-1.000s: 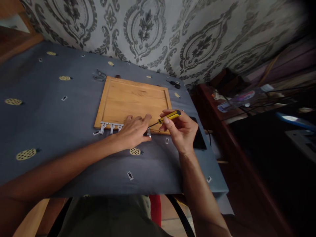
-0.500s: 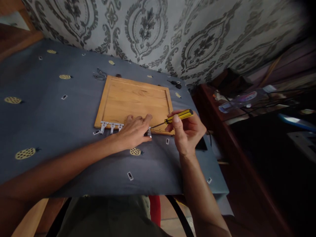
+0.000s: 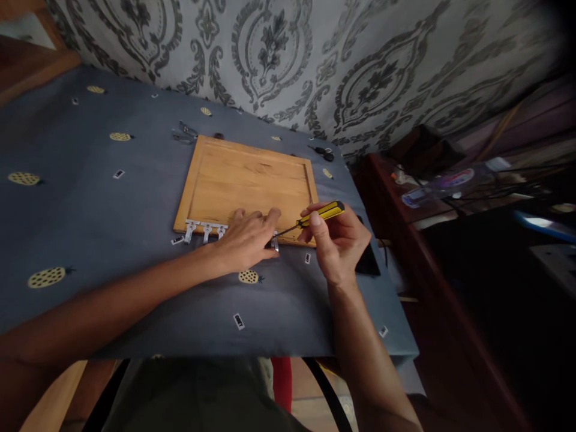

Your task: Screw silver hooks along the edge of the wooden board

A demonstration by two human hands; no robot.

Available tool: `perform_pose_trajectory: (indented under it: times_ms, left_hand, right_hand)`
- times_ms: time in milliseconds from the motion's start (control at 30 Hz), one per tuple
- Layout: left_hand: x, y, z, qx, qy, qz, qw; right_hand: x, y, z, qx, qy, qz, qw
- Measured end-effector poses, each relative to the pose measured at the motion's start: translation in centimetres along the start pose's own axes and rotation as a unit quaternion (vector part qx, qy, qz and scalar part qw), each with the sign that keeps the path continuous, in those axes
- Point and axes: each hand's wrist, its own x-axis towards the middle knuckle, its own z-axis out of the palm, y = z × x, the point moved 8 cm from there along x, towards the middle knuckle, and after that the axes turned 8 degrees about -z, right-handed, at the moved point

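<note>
A wooden board [image 3: 249, 183] with a raised rim lies on a blue-grey cloth [image 3: 90, 210]. Along its near edge runs a row of small metal hooks [image 3: 204, 229]. My left hand [image 3: 245, 240] rests flat on that edge with its fingers spread, pressing a metal hook [image 3: 275, 243] beside the thumb. My right hand [image 3: 337, 240] is closed around a yellow-and-black screwdriver [image 3: 321, 213]. The screwdriver's thin shaft slants down to the left, and its tip meets the hook next to my left fingers.
Loose metal parts [image 3: 183, 133] lie beyond the board's far left corner, and a dark small object [image 3: 324, 153] sits near its far right corner. A black phone [image 3: 366, 258] lies by my right hand. A patterned wall stands behind; a cluttered dark shelf [image 3: 450, 186] is to the right.
My right hand drew the screwdriver out to the right, then brought it back left toward the hook. My left hand stayed on the board's edge.
</note>
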Motion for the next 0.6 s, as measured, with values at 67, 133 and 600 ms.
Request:
perform_pose_trajectory:
  times_ms: [67,133,600]
  left_hand:
    - [0.01,-0.01,0.05,-0.004,0.004,0.003,1.000]
    - [0.05,-0.02,0.06,-0.008,0.009,0.006,1.000]
    - [0.07,-0.02,0.09,-0.002,-0.002,0.002,1.000]
  right_hand:
    - [0.01,-0.01,0.03,-0.006,-0.008,-0.005,1.000]
    - [0.02,0.00,0.09,-0.016,-0.019,-0.013,1.000]
    - [0.43,0.35,0.16,0.036,-0.017,0.022,0.999]
